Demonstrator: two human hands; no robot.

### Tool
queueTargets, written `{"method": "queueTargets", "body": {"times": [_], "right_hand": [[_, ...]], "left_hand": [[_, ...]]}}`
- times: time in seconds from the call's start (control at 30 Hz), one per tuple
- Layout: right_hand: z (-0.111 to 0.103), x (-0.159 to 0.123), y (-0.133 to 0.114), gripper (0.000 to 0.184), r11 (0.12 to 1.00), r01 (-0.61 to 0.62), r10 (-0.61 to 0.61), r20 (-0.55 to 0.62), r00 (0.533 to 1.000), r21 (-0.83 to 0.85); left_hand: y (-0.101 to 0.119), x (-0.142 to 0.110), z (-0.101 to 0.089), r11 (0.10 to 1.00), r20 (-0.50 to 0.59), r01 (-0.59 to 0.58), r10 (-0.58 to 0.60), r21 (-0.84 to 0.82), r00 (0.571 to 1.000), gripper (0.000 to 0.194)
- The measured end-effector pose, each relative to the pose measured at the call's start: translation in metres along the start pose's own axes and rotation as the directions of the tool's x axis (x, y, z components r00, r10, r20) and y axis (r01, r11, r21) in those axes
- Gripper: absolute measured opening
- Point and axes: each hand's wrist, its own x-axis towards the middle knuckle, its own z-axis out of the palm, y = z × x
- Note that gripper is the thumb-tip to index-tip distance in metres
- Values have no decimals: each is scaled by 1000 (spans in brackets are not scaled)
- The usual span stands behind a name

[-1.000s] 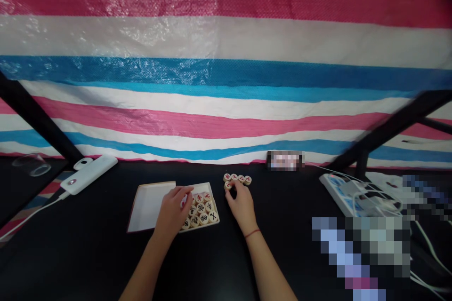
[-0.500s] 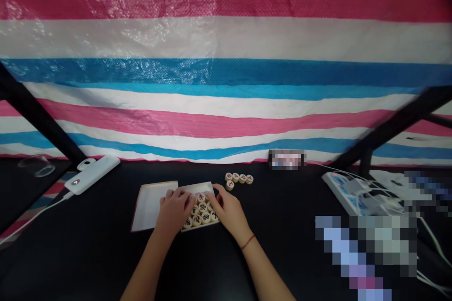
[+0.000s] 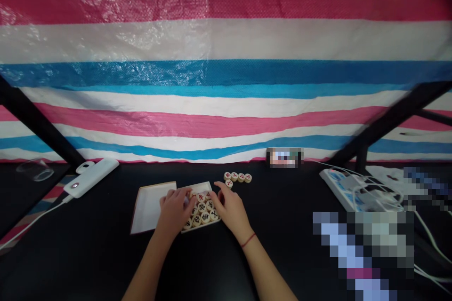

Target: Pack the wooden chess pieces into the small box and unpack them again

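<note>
"Starting with the hands: what is their state?"

"The left hand (image 3: 174, 209) is curled over the left side of the box (image 3: 203, 188), fingers bent; I cannot tell whether anything is in its grip. The right hand (image 3: 230, 209) has its thumb over the discs (image 3: 201, 207) by the right wall and its index finger past the far corner, a narrow gap between. Whether it pinches the wall, I cannot tell."

"Reason for that posture?"

"Judged from position only: a hand at either side would steady the box and keep its rows in order."

"Location of the discs?"

"Most of those visible lie face up in the box, black characters in the nearer rows, red behind. Five red-marked discs (image 3: 241, 178) rest on the black surface (image 3: 197, 268) beyond the right hand: four side by side, one in front of the leftmost. Set so, they are presumably easy to count and reach."

"And the lid?"

"The lid (image 3: 146, 207) lies inner side up at the box's left, leaving the contents uncovered. The left hand hides part of the join; hinged or loose, undetermined."

"Other items?"

"A power strip (image 3: 337, 190), well apart at the right, likely kept out of the hands' way."
</note>
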Motion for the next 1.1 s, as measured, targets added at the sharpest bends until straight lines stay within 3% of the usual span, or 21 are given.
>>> {"method": "queueTargets", "body": {"times": [0.1,0.2,0.37,0.47,0.6,0.7,0.8,0.93,1.1], "right_hand": [[-4,-1,-4,35,988,152,-152,-20,988,-13],[-2,-4,-11,33,957,286,-286,9,958,41],[3,-5,-14,26,947,313,-310,-55,949,67],[-2,1,-1,23,973,227,-217,-177,960,38],[-17,11,32,26,1000,-5,3,-330,944,-4],[-26,12,56,30,982,-180,155,-289,945,-61],[-30,9,66,29,955,-274,247,-212,946,-110],[-30,6,66,20,940,-301,280,-140,950,-164],[-27,5,66,11,956,-248,230,-124,965,-158]], "left_hand": [[5,2,-3,982,-68,-13,1,-188,998,25],[14,0,-5,924,13,1,4,-383,1000,30],[22,-4,0,865,42,57,-41,-499,998,30],[19,-4,5,827,-13,100,-129,-553,992,31],[16,-3,7,788,-40,128,-189,-603,981,38],[15,-3,7,787,-32,123,-179,-605,983,41],[14,-3,8,784,-12,137,-181,-605,983,42],[12,-4,11,798,10,145,-172,-585,985,44],[12,-4,12,823,-3,126,-154,-554,988,46]]}}
